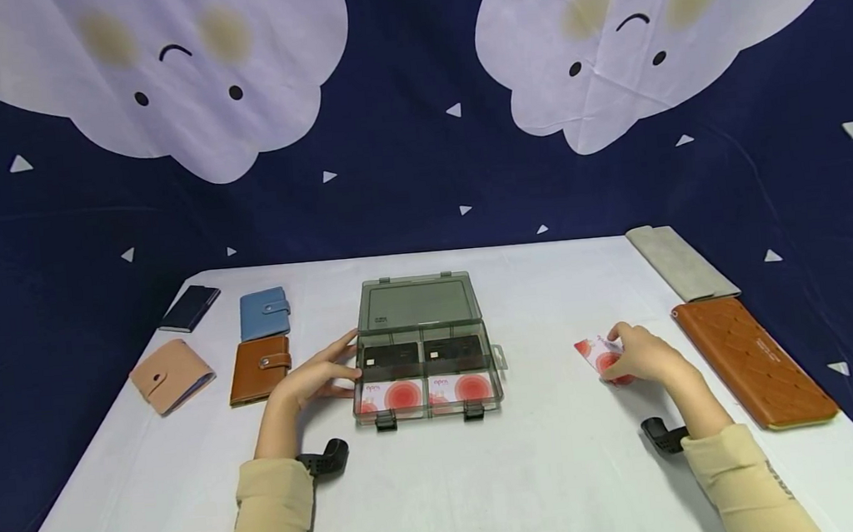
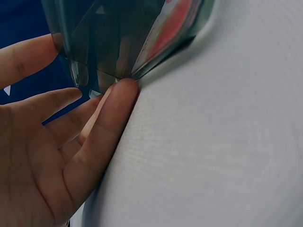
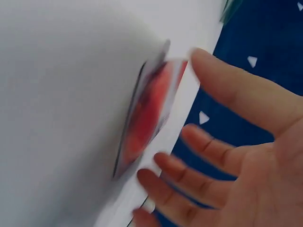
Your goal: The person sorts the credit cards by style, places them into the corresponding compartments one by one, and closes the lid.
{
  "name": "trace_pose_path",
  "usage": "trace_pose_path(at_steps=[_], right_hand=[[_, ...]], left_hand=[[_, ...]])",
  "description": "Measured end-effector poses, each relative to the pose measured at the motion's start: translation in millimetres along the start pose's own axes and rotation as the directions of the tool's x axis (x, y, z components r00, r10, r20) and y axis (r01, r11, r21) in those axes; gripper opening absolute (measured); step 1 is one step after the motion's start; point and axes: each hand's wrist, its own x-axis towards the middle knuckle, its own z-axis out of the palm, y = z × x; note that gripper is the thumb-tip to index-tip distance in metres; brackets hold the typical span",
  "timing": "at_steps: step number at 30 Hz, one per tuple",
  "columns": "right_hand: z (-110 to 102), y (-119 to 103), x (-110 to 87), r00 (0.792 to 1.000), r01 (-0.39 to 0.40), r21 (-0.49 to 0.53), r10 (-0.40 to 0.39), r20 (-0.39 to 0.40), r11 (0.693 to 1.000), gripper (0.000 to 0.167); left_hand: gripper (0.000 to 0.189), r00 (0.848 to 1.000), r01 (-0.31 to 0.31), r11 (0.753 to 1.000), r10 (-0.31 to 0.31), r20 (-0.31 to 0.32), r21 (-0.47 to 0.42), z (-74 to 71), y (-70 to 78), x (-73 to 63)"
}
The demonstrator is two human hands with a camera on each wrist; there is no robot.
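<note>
A translucent green organizer box (image 1: pixel 420 317) stands with its lid raised. Black cards (image 1: pixel 391 356) lie in its back compartments, and red-and-white cards (image 1: pixel 460 387) in the front ones. My left hand (image 1: pixel 318 376) rests against the box's left side, its fingers spread; the left wrist view shows the thumb at the bottom edge. More red-and-white cards (image 3: pixel 149 109) lie loosely stacked on the table to the right. Over them is my right hand (image 1: pixel 644 353); in the right wrist view its fingers are parted, with the thumb near the cards' edge.
On the left lie a black card holder (image 1: pixel 189 308), a blue wallet (image 1: pixel 263 314), a brown wallet (image 1: pixel 258 371) and a pink wallet (image 1: pixel 172 376). A grey long wallet (image 1: pixel 682 262) and a large brown wallet (image 1: pixel 753 361) lie along the right edge of the white table (image 1: pixel 533 475).
</note>
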Motion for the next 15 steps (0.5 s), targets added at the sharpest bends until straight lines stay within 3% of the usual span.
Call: trace_pose_path(at_steps=[5,15], right_hand=[[-1.4,8.7,2.4,0.995,-0.077,-0.036,0.079,0.059,0.996,0.064],[-2.9,8.3,16.4,0.99,-0.059,0.018,0.056,0.131,0.998,0.064]], left_hand=[[0.085,1.0,0.002,1.0,-0.002,0.004,0.001,-0.3,-0.4,0.9],[0.086,1.0,-0.001,1.0,0.001,-0.004,-0.004,0.7,1.0,-0.5]])
